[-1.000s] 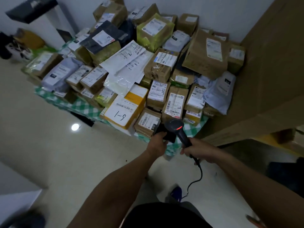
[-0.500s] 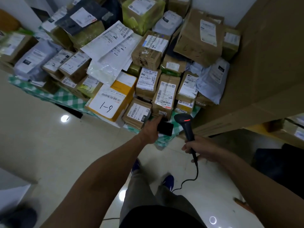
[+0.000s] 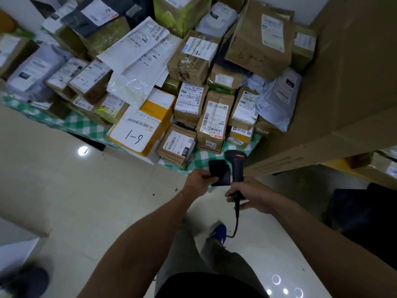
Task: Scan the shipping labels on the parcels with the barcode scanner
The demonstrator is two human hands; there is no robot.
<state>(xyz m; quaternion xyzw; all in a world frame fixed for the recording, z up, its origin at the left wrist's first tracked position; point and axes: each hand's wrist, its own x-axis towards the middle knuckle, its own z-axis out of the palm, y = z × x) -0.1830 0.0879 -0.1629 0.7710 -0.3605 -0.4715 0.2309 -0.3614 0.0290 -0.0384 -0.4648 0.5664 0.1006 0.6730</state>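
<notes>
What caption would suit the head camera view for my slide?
The right hand holds a barcode scanner, the left hand a dark flat object, before labelled parcels piled on a green checked cloth.

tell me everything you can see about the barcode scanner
The barcode scanner is black and plastic-looking, pistol-shaped: a wide head with a lit red strip on top, a slim handle, and a dark cable hanging down from its base. It is held roughly upright in the air, head aimed at the parcels, just short of them. The right hand grips its handle. A dark flat item in the left hand sits right beside it; contact unclear.
</notes>
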